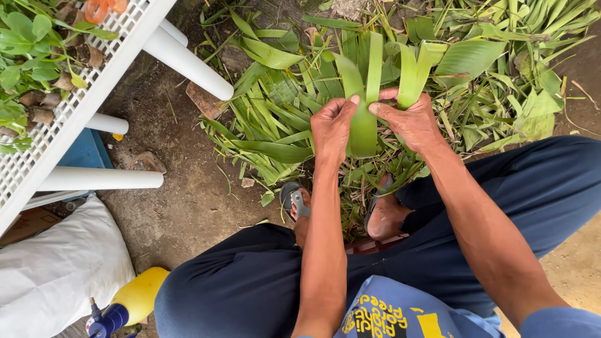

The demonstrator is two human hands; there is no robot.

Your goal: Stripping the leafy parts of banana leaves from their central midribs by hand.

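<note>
Two hands meet on one long green leaf (364, 125), held up over the pile of cut leaves (282, 119) on the dirt ground (188, 200). The left hand (332, 125) pinches the leaf's left edge, its fingers (343, 105) closed over the front with the thumb tip pressed near the fold. The right hand (413, 122) grips the right edge, fingers curled shut behind the blade and the thumb laid across the front. The leaf bends over at the top between the two hands, so its strips rise above the knuckles and fold back down. More bent strips stand just beside the right hand.

Below the leaf, the person's feet in sandals (294, 200) rest at the near edge of the pile, with dark blue trousers (250, 281) on both knees spread to either side.

At the left stands a white table (75, 109) with a lattice top and round white legs, carrying small green plants (25, 44). Under it lies a flat blue thing (87, 150). Near the lower left corner, a plump white sack (56, 269) sits on the ground, unmarked on the side I can see. Just beside it lies a yellow bottle (141, 294) with a blue sprayer head.
</note>
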